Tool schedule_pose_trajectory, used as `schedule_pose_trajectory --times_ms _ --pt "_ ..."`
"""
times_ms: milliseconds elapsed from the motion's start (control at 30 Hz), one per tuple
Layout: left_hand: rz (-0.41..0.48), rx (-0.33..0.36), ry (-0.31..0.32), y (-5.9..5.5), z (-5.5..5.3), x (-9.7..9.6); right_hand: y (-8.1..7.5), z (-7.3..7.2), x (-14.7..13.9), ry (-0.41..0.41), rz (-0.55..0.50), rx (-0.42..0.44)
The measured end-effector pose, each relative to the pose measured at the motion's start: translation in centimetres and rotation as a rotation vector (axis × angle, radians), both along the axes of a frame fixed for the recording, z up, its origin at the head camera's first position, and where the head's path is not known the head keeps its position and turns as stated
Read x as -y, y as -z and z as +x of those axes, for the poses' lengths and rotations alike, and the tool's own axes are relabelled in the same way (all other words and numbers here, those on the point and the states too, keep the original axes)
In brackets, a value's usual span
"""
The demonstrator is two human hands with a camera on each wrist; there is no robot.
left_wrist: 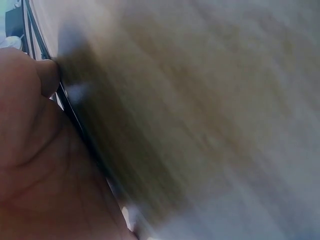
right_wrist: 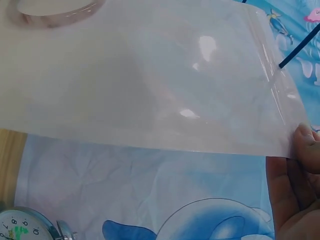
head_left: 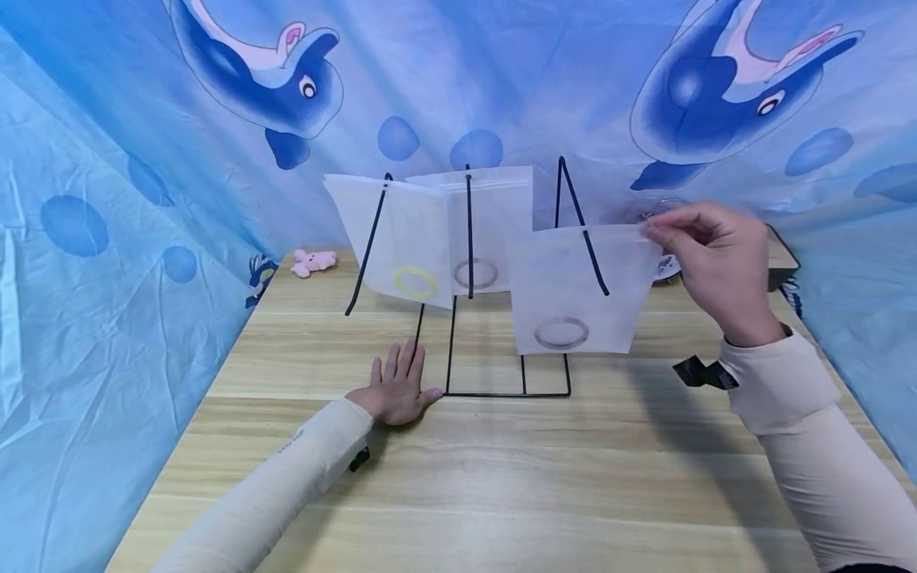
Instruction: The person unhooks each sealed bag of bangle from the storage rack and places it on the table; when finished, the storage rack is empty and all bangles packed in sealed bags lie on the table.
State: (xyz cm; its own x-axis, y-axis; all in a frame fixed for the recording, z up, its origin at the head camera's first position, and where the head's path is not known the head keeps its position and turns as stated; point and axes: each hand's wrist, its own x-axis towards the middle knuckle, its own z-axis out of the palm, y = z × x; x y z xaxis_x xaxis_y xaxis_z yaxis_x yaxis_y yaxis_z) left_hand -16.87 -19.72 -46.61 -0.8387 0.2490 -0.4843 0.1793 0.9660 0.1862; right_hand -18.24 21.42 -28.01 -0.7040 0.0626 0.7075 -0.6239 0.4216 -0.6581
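Observation:
My right hand pinches the upper right corner of a translucent zip bag. The bag hangs on the right prong of a black wire rack, a ring-shaped band inside it. In the right wrist view, the thumb and fingers hold that corner, and the prong meets the bag near its top strip. My left hand lies on the table with fingers spread, its thumb at the rack's base. On the other prongs hang a bag with a yellow ring and a bag with a brownish ring.
A pink plush toy lies at the table's back left. Behind my right hand stand an alarm clock, partly hidden in the head view, and a dark-sided box. Blue dolphin-print cloth surrounds the wooden table.

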Motion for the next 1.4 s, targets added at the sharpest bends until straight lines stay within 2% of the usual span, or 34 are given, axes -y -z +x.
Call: schedule_pose_trajectory --times_ms 300,467,767,967,1133,1200,1300,1400 --pt "0.008 -0.003 0.007 -0.1 0.1 0.0 0.2 2.2 -0.4 0.01 0.025 -0.022" --pt "0.015 -0.019 0.011 -0.3 0.2 0.0 0.3 2.8 -0.3 -0.015 -0.003 -0.052" --pt "0.025 -0.024 0.007 -0.3 0.5 0.0 0.6 4.2 -0.2 -0.023 -0.048 -0.04" --pt "0.021 -0.014 0.005 -0.5 0.5 -0.1 0.9 5.2 -0.6 -0.026 -0.023 -0.022" --pt "0.022 -0.002 0.006 -0.5 0.5 0.0 1.4 6.3 -0.7 -0.12 -0.109 -0.03" --pt "0.017 -0.003 0.007 -0.4 0.4 0.0 1.5 6.6 -0.7 -0.202 -0.192 -0.041" --pt "0.016 -0.014 0.007 -0.4 0.3 0.0 1.4 7.0 -0.8 -0.282 -0.253 -0.055" --pt "0.02 -0.019 0.006 -0.3 0.3 0.0 1.2 7.6 -1.1 -0.28 -0.214 -0.043"
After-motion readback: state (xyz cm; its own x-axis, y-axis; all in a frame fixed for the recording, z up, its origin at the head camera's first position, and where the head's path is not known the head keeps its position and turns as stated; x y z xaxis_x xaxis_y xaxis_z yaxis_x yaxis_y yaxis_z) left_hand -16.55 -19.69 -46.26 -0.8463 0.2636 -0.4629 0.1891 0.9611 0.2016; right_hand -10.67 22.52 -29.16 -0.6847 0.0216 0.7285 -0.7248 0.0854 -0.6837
